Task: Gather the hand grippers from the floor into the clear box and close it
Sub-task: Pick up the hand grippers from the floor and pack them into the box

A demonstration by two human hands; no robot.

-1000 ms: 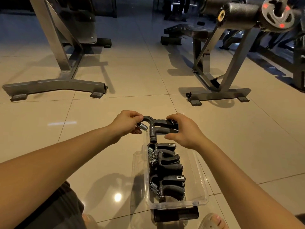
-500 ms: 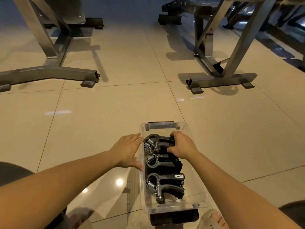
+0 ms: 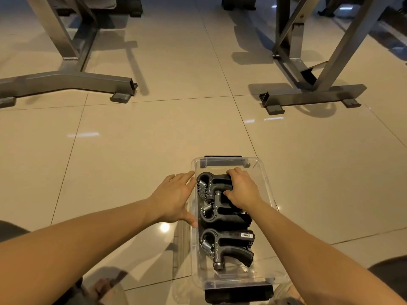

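On the glossy beige tiled floor (image 3: 136,164), between two grey steel gym-machine frames (image 3: 72,80) far off, a clear plastic rectangular box (image 3: 269,194), lidless, packed with black spring-loaded hand grippers (image 3: 226,245) in a near-to-far row. Left hand (image 3: 174,199) flat against the box's left wall, fingers (image 3: 182,176) spread and holding nothing, probably to steady it. Right hand (image 3: 241,190) inside at the far end, fingers curled over the farthest gripper (image 3: 211,183), apparently pressing it down so a lid can shut.
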